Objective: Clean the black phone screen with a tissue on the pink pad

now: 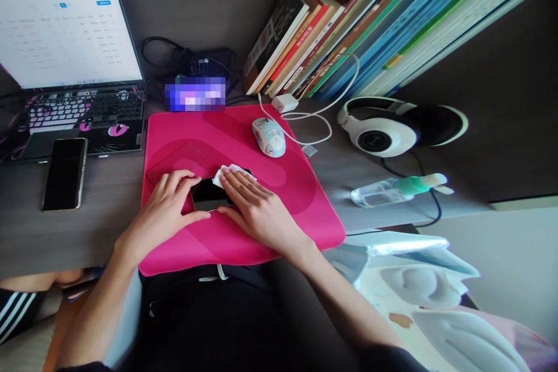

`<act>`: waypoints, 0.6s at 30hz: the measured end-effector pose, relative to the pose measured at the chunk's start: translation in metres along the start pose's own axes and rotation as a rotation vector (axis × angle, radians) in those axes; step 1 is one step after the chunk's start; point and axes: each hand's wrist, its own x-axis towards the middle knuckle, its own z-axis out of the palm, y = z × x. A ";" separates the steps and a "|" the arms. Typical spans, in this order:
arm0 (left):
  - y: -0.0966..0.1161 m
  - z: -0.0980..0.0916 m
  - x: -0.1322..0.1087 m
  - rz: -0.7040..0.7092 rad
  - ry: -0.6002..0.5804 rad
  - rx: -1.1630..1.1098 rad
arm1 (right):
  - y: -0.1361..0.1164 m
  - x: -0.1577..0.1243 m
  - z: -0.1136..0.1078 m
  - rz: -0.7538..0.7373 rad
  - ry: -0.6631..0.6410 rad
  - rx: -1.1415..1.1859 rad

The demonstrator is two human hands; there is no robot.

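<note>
A black phone point(208, 195) lies sideways on the pink desk mat point(244, 238), its dark glossy face up. My left hand point(168, 203) steadies its left end between thumb and fingers. With fingers laid over a folded white tissue point(219, 176), my right hand point(257, 209) presses it onto the phone's upper right part; the thumb is at the lower edge. The phone's right end is hidden under this hand. Just beyond my left hand, a thin transparent rectangular piece point(183, 158) rests on the mat; I cannot tell its exact kind.
A patterned mouse point(268, 137) sits on the mat. To the left are a laptop point(87, 110) and another phone point(65, 174). On the right lie headphones point(392, 131) and a clear spray bottle point(396, 189). Leaning books point(314, 29) and a white charger point(285, 103) are behind.
</note>
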 end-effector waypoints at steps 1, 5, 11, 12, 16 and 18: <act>0.000 0.000 0.000 -0.003 0.002 -0.004 | -0.002 -0.001 0.000 -0.001 0.001 -0.017; -0.001 0.001 0.000 -0.010 0.001 0.000 | -0.015 -0.007 -0.001 0.013 0.011 -0.105; -0.001 0.003 -0.002 -0.008 -0.001 0.002 | -0.040 -0.021 -0.006 0.046 -0.004 -0.144; -0.001 0.003 -0.002 -0.009 -0.001 0.004 | -0.042 -0.023 -0.007 0.043 -0.011 -0.152; -0.001 0.004 -0.002 -0.014 -0.002 0.008 | -0.049 -0.025 -0.011 0.023 -0.029 -0.196; -0.002 0.004 -0.002 -0.021 -0.007 -0.001 | -0.049 -0.024 -0.012 0.002 -0.027 -0.210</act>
